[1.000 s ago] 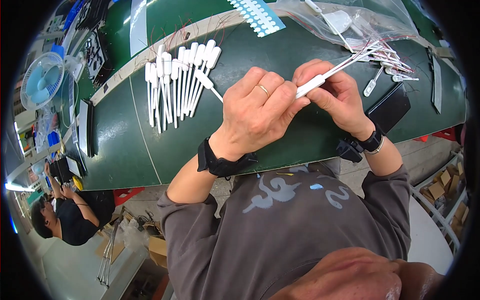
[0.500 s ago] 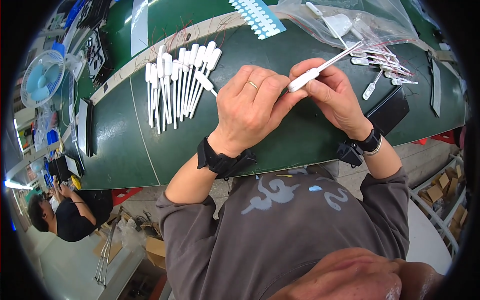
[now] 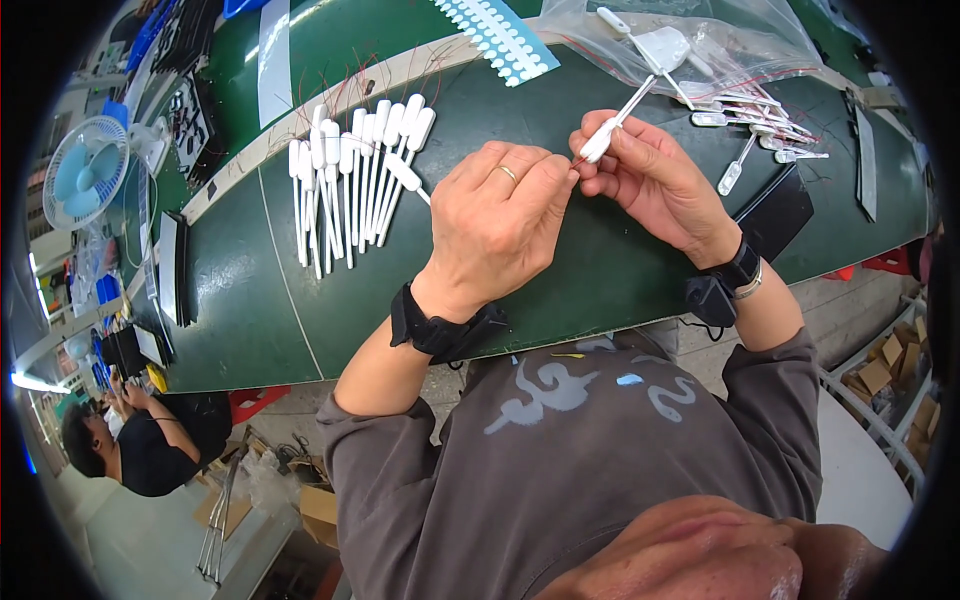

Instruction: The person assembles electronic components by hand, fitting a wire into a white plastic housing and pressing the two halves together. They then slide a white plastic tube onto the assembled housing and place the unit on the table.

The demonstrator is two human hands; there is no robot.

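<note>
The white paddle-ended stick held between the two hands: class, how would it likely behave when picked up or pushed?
The white stick is thin and is pinched by fingertips alone, so it is probably very light. It juts out straight past the right hand, so probably fairly stiff. Its flattened end, like those in the pile, suggests it would slide rather than roll.

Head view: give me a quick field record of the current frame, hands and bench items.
surface: green bench mat
right hand: pinches a white stick part
left hand: fingertips meet the stick's lower end, ring on one finger
finished row: white stick parts laid side by side, left of the hands
bag: clear plastic bag with loose parts, behind the right hand
wrists: black bands on both
far left: small blue fan
</note>
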